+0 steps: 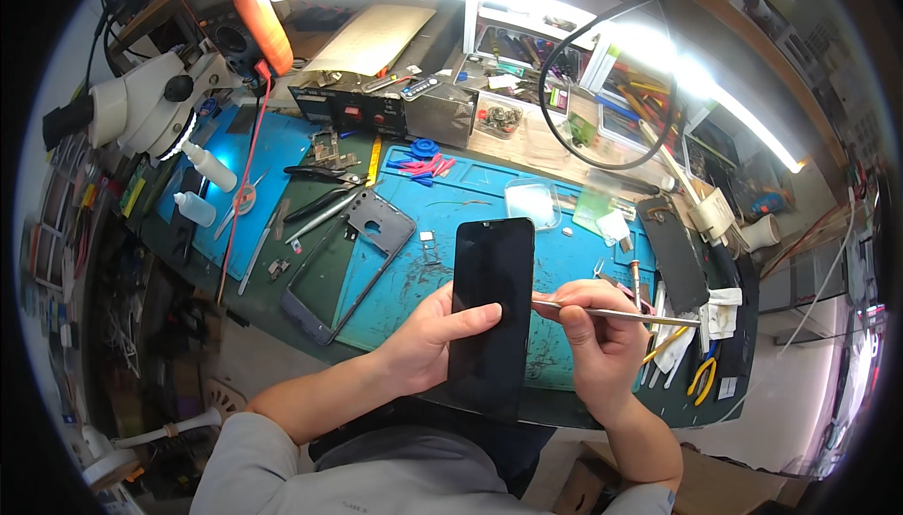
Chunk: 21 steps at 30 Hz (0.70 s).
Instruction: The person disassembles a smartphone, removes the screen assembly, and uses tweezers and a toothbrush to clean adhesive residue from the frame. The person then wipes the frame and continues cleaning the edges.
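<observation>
A black smartphone (491, 355) is held upright over the blue mat, its dark screen toward me. My left hand (435, 336) is closed around its left side, thumb lying on the glass. At the phone's right edge, my right hand (597, 336) pinches a slim metal tool (649, 316). The tool's tip is at or very near that edge; I cannot tell whether it touches. Left of the phone, an empty grey phone frame (381, 219) with a camera cutout lies across the mats. Small metal parts (428, 237) rest between the frame and the phone.
The blue work mat (376, 303) bears a clear plastic box (531, 203) and blue and pink picks (423, 165). Yellow-handled pliers (702, 379) lie at right. A microscope (141, 106), white bottles (209, 167) and an orange multimeter (235, 16) stand left. A black cable loops overhead (546, 73).
</observation>
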### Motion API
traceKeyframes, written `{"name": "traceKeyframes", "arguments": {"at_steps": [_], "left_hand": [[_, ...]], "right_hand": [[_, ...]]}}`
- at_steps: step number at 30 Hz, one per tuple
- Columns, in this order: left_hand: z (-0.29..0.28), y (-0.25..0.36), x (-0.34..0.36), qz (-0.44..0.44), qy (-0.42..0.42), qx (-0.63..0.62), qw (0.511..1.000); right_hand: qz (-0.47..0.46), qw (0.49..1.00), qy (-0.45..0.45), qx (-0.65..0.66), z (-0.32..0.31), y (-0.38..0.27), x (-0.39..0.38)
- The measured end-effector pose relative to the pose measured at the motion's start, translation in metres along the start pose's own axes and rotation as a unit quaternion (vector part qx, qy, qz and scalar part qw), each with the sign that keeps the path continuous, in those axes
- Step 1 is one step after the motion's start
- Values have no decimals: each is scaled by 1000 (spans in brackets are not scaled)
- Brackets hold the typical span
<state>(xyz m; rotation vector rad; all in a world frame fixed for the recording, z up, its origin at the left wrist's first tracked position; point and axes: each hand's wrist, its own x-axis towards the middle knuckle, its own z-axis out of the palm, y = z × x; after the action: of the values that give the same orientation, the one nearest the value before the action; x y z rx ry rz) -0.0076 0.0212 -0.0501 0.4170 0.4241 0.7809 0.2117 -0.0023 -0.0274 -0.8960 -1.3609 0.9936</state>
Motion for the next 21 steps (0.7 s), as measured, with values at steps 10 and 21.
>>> {"name": "traceKeyframes", "arguments": {"at_steps": [10,21], "left_hand": [[-8,-3,-2,-5,27,27,999],[-6,-2,-1,-7,31,21,999]], "right_hand": [[-16,1000,-12,9,0,-1,2],[-26,1000,-14,5,2,-2,3]]}}
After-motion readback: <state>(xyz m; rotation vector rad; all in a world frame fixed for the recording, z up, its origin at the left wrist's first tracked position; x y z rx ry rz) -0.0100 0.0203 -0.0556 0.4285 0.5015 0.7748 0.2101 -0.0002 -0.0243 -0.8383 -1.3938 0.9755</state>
